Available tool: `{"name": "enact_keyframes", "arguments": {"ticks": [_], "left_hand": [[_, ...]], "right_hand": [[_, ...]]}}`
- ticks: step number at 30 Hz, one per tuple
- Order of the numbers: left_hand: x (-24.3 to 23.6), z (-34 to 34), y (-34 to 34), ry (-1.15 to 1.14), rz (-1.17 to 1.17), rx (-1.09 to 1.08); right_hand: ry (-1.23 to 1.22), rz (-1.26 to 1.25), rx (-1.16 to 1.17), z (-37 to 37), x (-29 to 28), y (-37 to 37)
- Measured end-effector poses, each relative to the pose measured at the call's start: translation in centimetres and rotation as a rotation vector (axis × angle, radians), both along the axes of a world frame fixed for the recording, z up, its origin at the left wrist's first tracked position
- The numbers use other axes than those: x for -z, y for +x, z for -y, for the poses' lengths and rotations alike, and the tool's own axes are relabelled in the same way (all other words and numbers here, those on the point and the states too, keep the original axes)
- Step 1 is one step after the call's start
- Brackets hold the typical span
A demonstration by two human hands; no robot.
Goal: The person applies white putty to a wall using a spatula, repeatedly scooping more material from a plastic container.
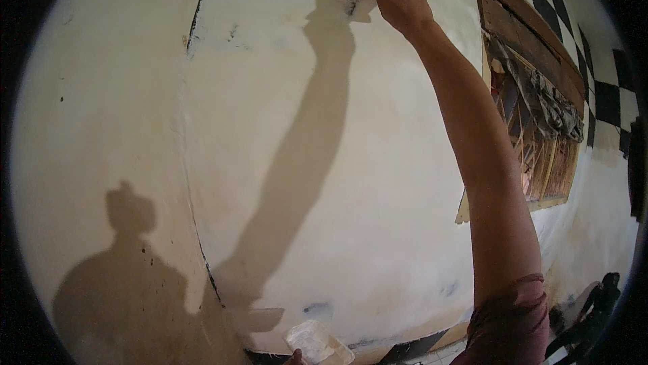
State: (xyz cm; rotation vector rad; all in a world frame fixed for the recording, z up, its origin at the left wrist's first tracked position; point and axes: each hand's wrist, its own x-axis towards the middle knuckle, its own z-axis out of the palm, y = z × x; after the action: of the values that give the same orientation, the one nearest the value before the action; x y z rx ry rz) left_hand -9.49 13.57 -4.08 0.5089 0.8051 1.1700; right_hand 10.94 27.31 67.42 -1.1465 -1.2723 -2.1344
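High on the white wall (398,149), my right arm reaches up, and the fingers of my right hand (405,6) are closed against the surface. They grip what looks like a thin flat scraper, mostly hidden by the fingers; its broad edge shows in the shadow beside the hand. Smeared, wet-looking white patches with bluish and reddish marks lie around it. At the bottom edge, my left hand (295,358) shows only a thumb, pressed on the rim of a clear plastic tub (312,339). Whitish material coats the inside of the tub.
A wooden-framed opening (540,155) with sticks and a bunched dark cloth (557,112) is to the right. Black and white checks (607,98) run along the upper right wall. A dark, person-like shape (594,311) is at lower right. A dark crack (202,250) runs down the wall.
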Motion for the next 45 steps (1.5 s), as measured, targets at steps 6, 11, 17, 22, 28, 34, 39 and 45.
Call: {"name": "enact_keyframes", "arguments": {"ticks": [6,11,17,22,28,34,39,45], "left_hand": [[0.5,0.2,-0.5,-0.019,-0.018,-0.018],[0.4,0.2,-0.8,-0.014,-0.013,-0.026],[0.4,0.6,-1.8,-0.037,-0.040,-0.045],[-0.1,0.5,-2.2,-0.036,-0.047,-0.061],[-0.3,0.3,-2.9,-0.047,-0.053,-0.069],[-0.1,0.5,-3.2,-0.043,-0.052,-0.065],[0.0,0.8,-4.1,-0.038,-0.058,-0.080],[0.2,0.9,-4.4,-0.038,-0.057,-0.073]], "right_hand": [[0.050,0.125,0.043,-2.0,-2.4,-0.8],[-0.122,0.055,0.126,-3.8,-2.9,-1.7],[-0.068,0.044,-0.042,-0.1,4.1,0.3],[0.042,0.022,-0.083,0.5,-5.5,-1.3],[-0.086,-0.059,-0.046,0.8,-10.4,-2.7],[-0.106,-0.040,0.057,-0.6,-10.3,-1.4],[-0.176,-0.074,0.129,-0.2,-4.3,-2.7],[-0.028,0.072,-0.164,0.8,-2.1,-3.9]]}}
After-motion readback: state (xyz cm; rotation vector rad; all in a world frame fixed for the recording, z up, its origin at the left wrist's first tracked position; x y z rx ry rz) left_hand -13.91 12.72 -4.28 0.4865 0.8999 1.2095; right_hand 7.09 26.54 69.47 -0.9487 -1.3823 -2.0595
